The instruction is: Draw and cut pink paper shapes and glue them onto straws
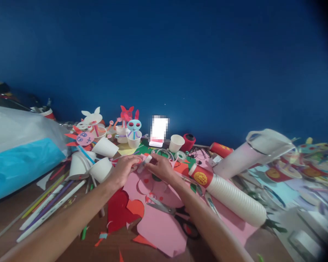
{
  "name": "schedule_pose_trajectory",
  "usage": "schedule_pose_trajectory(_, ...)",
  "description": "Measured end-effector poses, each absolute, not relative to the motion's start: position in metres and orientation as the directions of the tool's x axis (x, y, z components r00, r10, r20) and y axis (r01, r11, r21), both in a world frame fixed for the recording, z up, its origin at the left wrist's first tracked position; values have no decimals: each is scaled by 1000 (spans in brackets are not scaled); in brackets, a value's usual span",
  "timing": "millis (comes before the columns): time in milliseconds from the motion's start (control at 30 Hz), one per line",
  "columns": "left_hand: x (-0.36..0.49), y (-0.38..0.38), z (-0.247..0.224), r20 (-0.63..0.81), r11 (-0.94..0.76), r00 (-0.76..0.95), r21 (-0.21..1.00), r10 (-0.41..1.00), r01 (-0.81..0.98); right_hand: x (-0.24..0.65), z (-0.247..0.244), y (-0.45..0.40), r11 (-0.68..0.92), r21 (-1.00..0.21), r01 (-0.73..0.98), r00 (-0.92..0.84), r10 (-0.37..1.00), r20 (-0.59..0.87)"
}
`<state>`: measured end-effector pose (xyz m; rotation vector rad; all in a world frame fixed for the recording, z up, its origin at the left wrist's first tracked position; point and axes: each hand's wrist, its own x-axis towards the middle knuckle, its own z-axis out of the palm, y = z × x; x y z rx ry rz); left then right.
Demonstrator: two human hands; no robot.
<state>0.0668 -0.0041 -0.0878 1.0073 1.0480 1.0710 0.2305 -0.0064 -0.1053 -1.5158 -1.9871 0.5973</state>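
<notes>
My left hand and my right hand meet above the pink paper, fingertips pinched close together. Between them is a small white cylindrical piece, which the right fingers grip. A bit of pink shows at the left fingertips, too small to make out. Below the hands, scissors with black handles lie partly spread on cut pink paper. Beside them are red paper and an orange paper piece. A white paper cup lies tipped just left of my left hand.
Paper-cup figures with animal faces stand at the back, near a bright phone screen. A long stack of paper cups and a white jug lie right. Pens and a blue-white bag are left.
</notes>
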Motion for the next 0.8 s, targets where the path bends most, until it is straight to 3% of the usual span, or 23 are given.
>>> schedule_pose_trajectory(200,55,2,-70,-85,94,45,945,995,-312,234,-103,13,215,-630,746,-201,975,95)
schedule_pose_trajectory(300,53,0,-62,-44,63,63,939,997,-338,225,-97,23,200,-589,783,-225,974,30)
schedule_pose_trajectory(467,54,-4,-60,-100,131,122,949,988,-286,208,-92,35,161,-474,866,-206,978,-43)
schedule_pose_trajectory(667,56,-4,-64,-114,150,142,950,983,-273,210,-89,41,136,-380,915,-162,986,-38)
schedule_pose_trajectory(800,59,-5,-68,-195,254,191,896,962,-364,221,-77,22,172,-383,908,-152,985,81)
